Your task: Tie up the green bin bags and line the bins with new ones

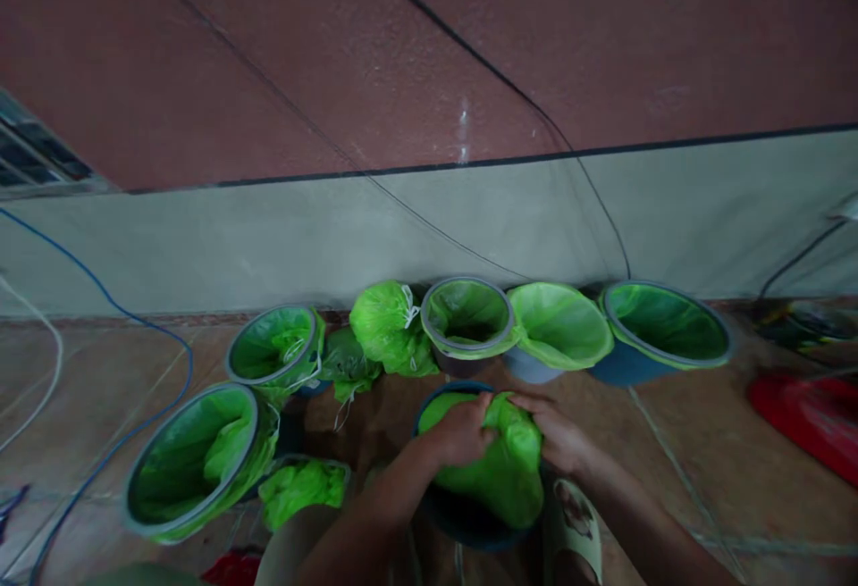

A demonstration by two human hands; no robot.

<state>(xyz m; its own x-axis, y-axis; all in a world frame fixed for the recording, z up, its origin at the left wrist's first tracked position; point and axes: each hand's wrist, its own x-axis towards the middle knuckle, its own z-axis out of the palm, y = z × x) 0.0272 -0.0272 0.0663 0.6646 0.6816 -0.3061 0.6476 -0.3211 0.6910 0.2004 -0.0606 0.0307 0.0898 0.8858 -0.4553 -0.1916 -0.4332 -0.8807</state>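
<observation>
My left hand (pixel 464 431) is closed on the gathered part of a bright green plastic bag (pixel 502 488). On the other side of that bunch, my right hand (pixel 558 436) grips the same bag. The bag hangs over and partly inside a dark blue bucket (pixel 462 534) standing between my feet. How deep the bag reaches in the bucket is hidden. Behind it, by the wall, stand a brown bin (pixel 469 364), a pale bin (pixel 533 364) and a blue bin (pixel 634 369), all lined with green bags. A stuffed green bag (pixel 381 322) with white ties sits beside the brown bin.
Two grey-rimmed lined bins (pixel 272 345) stand at the left, with another green bag (pixel 305 488) near my left knee. A blue hose (pixel 184 380) crosses the tiles on the left. A red object (pixel 804 416) lies at the right. Cables run down the wall (pixel 301 229).
</observation>
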